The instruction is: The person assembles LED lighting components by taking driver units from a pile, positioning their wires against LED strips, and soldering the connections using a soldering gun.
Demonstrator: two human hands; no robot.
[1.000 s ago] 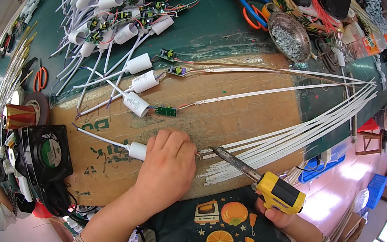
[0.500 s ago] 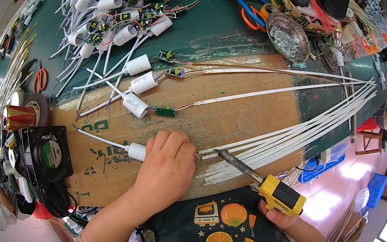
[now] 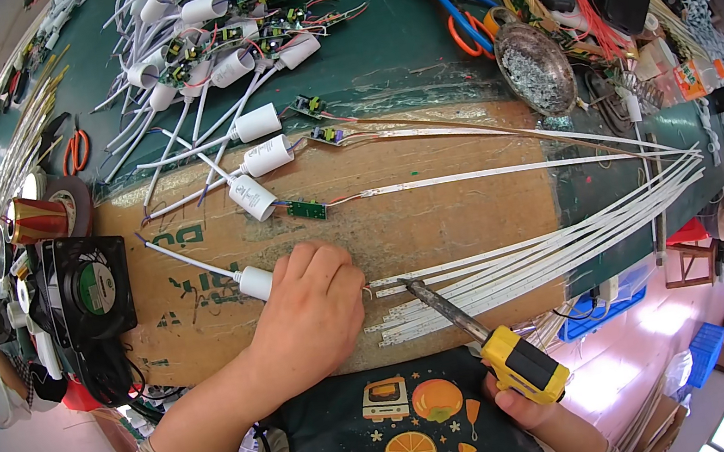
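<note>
My left hand [image 3: 314, 313] rests palm-down on the cardboard sheet [image 3: 437, 224], covering the small part next to a white cylinder cap [image 3: 255, 282] on a white cable. My right hand [image 3: 529, 402] grips a yellow-handled soldering iron [image 3: 482, 339]. Its metal tip points up-left toward the ends of several white LED strips [image 3: 517, 263], just right of my left hand's fingers. What lies under the left hand is hidden.
More white capped cables with small green circuit boards [image 3: 308, 209] lie above on the cardboard and green table [image 3: 382, 45]. A black fan [image 3: 82, 296] and tape rolls sit at left. A metal dish [image 3: 535, 69], blue pliers [image 3: 462, 19] and wires stand at upper right.
The soldering iron has drawn back slightly down and to the right, away from the strip ends. My left hand has stayed in place.
</note>
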